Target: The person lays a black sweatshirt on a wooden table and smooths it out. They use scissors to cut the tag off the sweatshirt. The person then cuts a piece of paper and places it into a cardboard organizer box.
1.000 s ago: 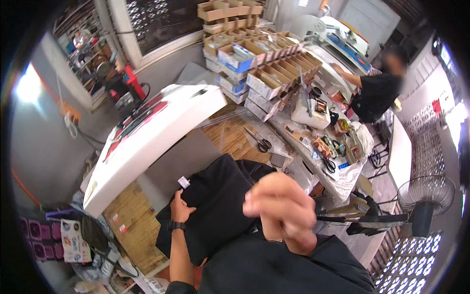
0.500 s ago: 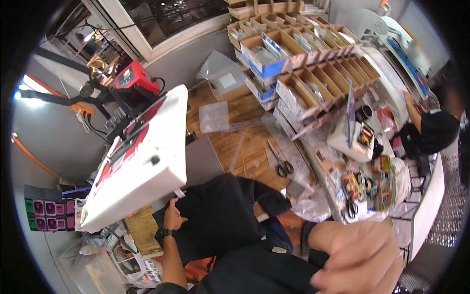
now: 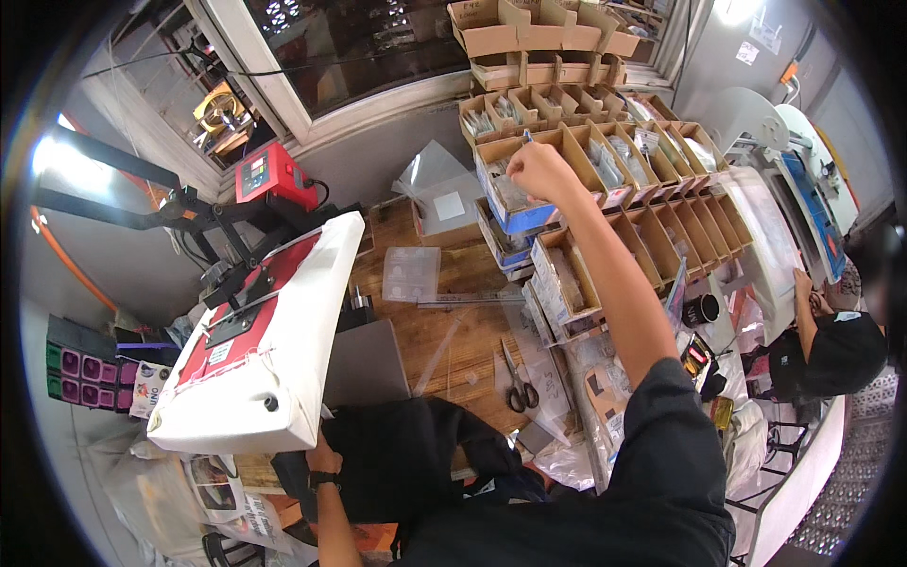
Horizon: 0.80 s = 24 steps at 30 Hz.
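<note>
My left hand [image 3: 325, 459] rests at the left edge of a black garment [image 3: 387, 449], just below the front corner of a heat press [image 3: 250, 350] with a white padded cover. The press partly hides those fingers. My right arm reaches far forward, and my right hand [image 3: 546, 175] is closed above a cardboard bin [image 3: 518, 215] with a blue-and-white front. A small bluish tip pokes up by its fingers; too little shows to name it. Clear plastic packets [image 3: 605, 165] fill the neighbouring compartments.
Black-handled scissors [image 3: 520, 389] and a clear plastic case [image 3: 411, 274] lie on the wooden table [image 3: 453, 335]. A red control box [image 3: 274, 178] sits behind the press. At right, another person [image 3: 836, 350] works beside a second machine [image 3: 812, 222]; a black mug [image 3: 700, 310] stands nearer.
My right hand has swung from low at the right, near the camera, up and forward to the bins. My left hand stays by the garment's edge, its fingers now more hidden. The view has shifted.
</note>
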Each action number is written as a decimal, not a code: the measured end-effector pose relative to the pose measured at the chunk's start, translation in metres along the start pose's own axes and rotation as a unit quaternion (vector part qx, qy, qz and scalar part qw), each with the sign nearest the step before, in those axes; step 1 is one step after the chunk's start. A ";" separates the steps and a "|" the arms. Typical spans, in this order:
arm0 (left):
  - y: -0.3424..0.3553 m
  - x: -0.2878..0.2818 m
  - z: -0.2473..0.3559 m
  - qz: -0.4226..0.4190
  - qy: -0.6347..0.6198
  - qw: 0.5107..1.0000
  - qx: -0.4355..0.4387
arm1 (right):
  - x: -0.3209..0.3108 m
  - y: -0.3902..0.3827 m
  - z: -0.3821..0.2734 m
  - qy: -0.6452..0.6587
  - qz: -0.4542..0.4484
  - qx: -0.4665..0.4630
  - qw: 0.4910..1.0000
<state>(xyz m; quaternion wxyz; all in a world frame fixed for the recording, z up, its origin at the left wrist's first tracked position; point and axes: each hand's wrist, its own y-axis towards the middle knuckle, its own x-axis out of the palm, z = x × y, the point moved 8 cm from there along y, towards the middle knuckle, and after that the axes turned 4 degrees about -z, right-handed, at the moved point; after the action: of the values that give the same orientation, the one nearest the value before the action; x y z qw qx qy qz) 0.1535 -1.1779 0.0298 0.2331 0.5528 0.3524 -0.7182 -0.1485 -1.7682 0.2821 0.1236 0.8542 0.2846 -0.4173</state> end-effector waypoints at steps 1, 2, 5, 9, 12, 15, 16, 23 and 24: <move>-0.003 -0.002 0.001 0.015 -0.004 1.000 0.016 | 0.016 0.014 0.007 -0.018 -0.084 0.023 0.996; -0.013 -0.006 -0.003 0.026 -0.005 0.999 0.026 | 0.025 0.023 0.003 -0.097 -0.104 -0.013 0.990; -0.015 -0.005 -0.007 0.022 -0.014 0.999 0.022 | 0.044 0.038 0.004 -0.269 -0.102 -0.136 0.948; -0.027 -0.007 -0.008 0.021 -0.005 1.000 -0.013 | 0.043 0.036 0.004 -0.281 -0.042 -0.172 0.943; -0.029 -0.009 -0.003 0.023 0.011 0.999 -0.019 | 0.020 0.049 0.011 -0.171 -0.107 -0.160 0.966; -0.024 -0.007 -0.001 0.024 0.004 1.000 0.000 | -0.001 0.054 0.006 -0.160 -0.089 -0.209 0.961; -0.022 -0.008 -0.001 0.028 0.003 1.000 0.004 | -0.008 0.056 0.004 -0.138 -0.091 -0.208 0.964; -0.003 0.006 -0.012 0.021 0.060 0.998 -0.021 | -0.028 0.049 0.006 -0.059 -0.071 -0.227 0.970; -0.001 0.005 -0.015 0.028 0.053 0.998 -0.017 | -0.028 0.050 0.006 -0.049 -0.070 -0.208 0.974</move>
<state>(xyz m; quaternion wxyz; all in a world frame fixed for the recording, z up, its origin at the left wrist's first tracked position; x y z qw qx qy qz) 0.1609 -1.1654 0.0233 0.2434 0.5956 0.3614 -0.6749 -0.1368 -1.8225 0.2990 0.2830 0.7661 0.4178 -0.3981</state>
